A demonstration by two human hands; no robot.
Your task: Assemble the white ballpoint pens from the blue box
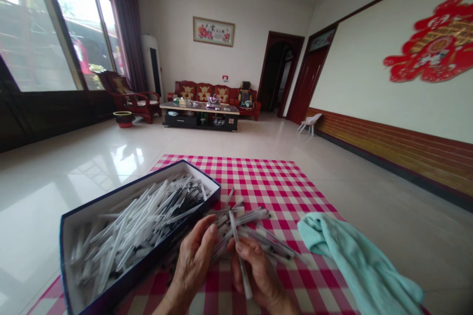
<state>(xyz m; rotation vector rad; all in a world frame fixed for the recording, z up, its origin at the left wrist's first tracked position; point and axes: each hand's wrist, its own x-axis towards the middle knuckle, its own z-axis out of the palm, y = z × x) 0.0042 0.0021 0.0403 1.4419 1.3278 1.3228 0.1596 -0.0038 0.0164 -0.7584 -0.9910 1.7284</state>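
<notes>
My right hand [260, 270] grips a slim, translucent white pen [240, 256] between thumb and fingers, tilted with its far end pointing up and away. Close by on the left, my left hand [195, 251] has its thumb and fingers loosely bent and apart, with nothing visible in it. Beyond and beneath both hands lies a loose pile of similar pens [254, 215], some with black ends. To the left of my left hand stands an open dark-blue box [66, 256] with a pale inside, heaped with many such translucent pieces [148, 221].
A pink-and-white checked tablecloth [273, 177] covers the table. A crumpled mint-green cloth [362, 256] lies at its right side. Farther off, across the tiled floor, are a low coffee table [199, 117], a red wooden sofa, a chair [129, 93] and a small stool [310, 123].
</notes>
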